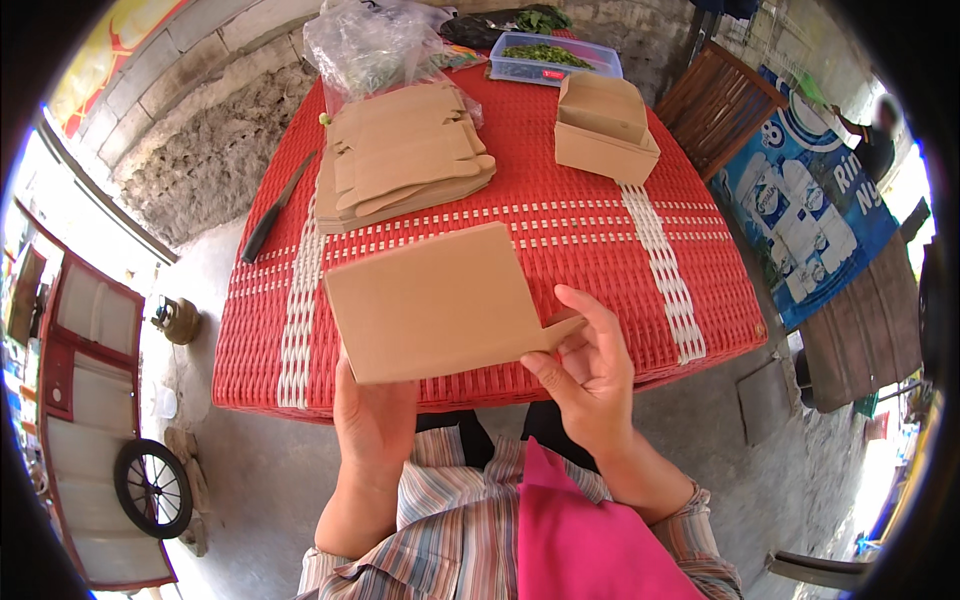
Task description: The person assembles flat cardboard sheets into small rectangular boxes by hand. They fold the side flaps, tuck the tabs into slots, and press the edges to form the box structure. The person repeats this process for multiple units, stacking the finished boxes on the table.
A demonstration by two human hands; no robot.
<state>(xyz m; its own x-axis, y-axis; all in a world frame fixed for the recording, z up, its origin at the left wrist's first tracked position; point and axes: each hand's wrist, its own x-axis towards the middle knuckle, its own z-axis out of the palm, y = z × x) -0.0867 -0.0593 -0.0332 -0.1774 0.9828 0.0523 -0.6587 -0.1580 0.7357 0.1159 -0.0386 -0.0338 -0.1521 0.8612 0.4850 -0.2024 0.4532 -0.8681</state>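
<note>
A brown cardboard box (pixel 430 305), partly folded, is held up over the near edge of the red woven table. My left hand (pixel 375 420) supports its lower left corner from beneath, with the fingers mostly hidden behind the cardboard. At the right end, my right hand (pixel 590 370) pinches a small side flap (pixel 553 333) between thumb and fingers. Beyond the box lies a stack of flat, unfolded cardboard boxes (pixel 400 150). A folded box (pixel 607 130) with its lid raised stands at the far right of the table.
A knife (pixel 275 215) with a dark handle lies at the table's left edge. Toward the back are a clear plastic bag (pixel 370 45) and a plastic container (pixel 550 60) of chopped greens. A wooden chair (pixel 718 110) stands beside the table's right side.
</note>
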